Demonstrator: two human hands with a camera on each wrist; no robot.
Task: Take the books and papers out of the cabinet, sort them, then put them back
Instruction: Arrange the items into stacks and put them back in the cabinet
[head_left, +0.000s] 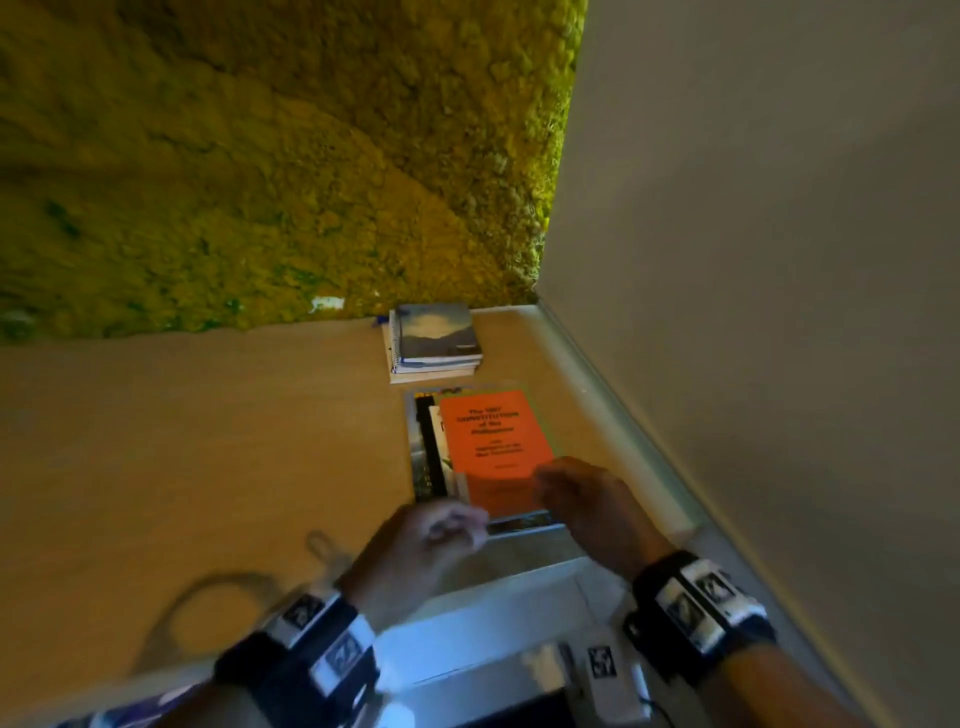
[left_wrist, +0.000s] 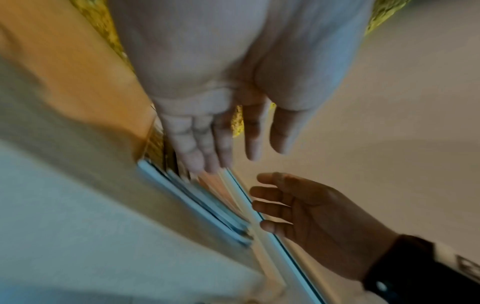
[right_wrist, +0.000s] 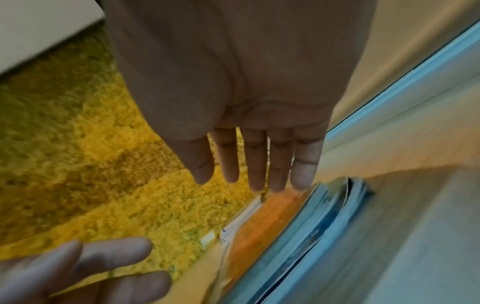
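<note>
An orange booklet (head_left: 488, 441) lies on top of a flat stack of books and papers (head_left: 423, 457) on the beige counter (head_left: 208, 441). Behind it, against the moss wall, sits a smaller pile of notebooks (head_left: 434, 338) with a landscape cover on top. My left hand (head_left: 457, 525) hovers at the near left corner of the orange-topped stack, fingers straight and holding nothing. My right hand (head_left: 550, 488) is over the near right corner, also empty. In the left wrist view my left hand (left_wrist: 241, 160) reaches toward the stack's edges (left_wrist: 207, 201). In the right wrist view my right hand (right_wrist: 254, 185) is spread above the orange booklet (right_wrist: 259, 222).
A yellow-green moss wall (head_left: 260, 182) backs the counter and a plain white wall (head_left: 753, 260) closes its right side. A white panel (head_left: 493, 618) lies just below the hands. A looped cable (head_left: 208, 603) rests on the counter at the left.
</note>
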